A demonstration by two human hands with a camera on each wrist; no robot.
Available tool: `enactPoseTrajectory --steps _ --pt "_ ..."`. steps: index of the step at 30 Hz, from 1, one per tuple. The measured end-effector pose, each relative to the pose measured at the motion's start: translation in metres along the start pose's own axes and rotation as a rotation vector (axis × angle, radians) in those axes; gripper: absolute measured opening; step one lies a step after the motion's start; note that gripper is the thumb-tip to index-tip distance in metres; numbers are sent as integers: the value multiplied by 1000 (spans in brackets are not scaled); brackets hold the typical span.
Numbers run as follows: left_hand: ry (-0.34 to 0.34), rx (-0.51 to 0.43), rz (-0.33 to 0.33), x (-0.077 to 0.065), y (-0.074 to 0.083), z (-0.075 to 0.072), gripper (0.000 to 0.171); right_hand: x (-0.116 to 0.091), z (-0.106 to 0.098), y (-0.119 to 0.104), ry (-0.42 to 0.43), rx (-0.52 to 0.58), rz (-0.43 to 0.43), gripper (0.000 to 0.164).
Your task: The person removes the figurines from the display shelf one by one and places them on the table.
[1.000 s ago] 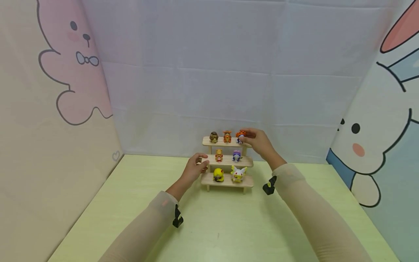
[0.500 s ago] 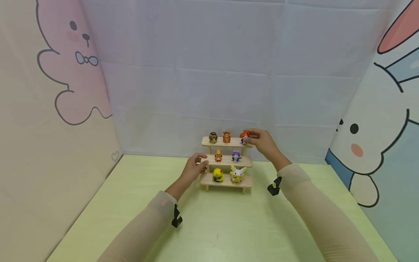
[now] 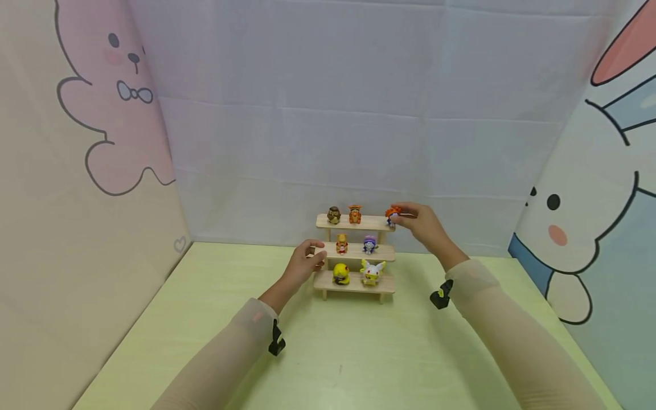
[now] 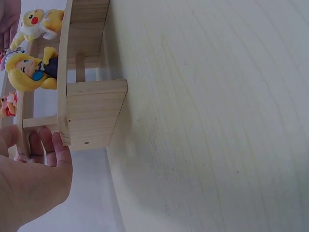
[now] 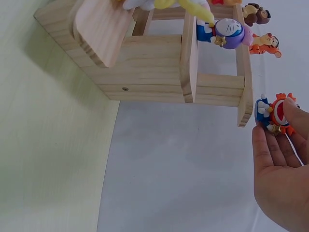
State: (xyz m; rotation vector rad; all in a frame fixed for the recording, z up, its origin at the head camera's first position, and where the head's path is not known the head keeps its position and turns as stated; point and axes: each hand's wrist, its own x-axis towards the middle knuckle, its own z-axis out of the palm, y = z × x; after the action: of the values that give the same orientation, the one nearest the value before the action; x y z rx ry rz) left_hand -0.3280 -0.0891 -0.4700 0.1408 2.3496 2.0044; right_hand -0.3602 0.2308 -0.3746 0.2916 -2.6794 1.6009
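At the right end of the top tier, my right hand (image 3: 424, 226) pinches a small blue-and-white Doraemon figurine (image 5: 277, 113) with an orange mane-like hood. In the right wrist view it overhangs the board's end, the thumb across its face. My left hand (image 3: 302, 263) holds the left end of the middle board of a three-tier wooden display shelf (image 3: 355, 251), with the fingers (image 4: 48, 145) curled at the wood. Left of the hooded figurine stand a brown owl figurine (image 3: 333, 214) and an orange tiger figurine (image 3: 355, 214).
The middle tier bears an orange-and-red figurine (image 3: 341, 244) and a purple-hooded Doraemon (image 3: 369, 245). A yellow-haired figurine (image 3: 340, 274) and a white-and-yellow eared figurine (image 3: 371, 273) stand on the bottom tier. Behind the pale table (image 3: 328, 347) hangs a white cloth (image 3: 307, 114).
My right hand has moved right along the top tier with the hooded figurine, widening its distance from the tiger. The left hand has stayed at the shelf's left end.
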Motion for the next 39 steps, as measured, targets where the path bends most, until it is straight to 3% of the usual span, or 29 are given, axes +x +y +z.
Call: enactPoseTrajectory --steps 15,23,39 --pt "1 -3 -12 0 0 0 25 -11 -16 13 14 11 -13 54" --pt "-17 -24 2 -7 7 1 29 -16 -23 26 16 -17 -1 54" --pt "1 -10 -9 -4 3 1 24 -24 -25 52 -7 9 34 55"
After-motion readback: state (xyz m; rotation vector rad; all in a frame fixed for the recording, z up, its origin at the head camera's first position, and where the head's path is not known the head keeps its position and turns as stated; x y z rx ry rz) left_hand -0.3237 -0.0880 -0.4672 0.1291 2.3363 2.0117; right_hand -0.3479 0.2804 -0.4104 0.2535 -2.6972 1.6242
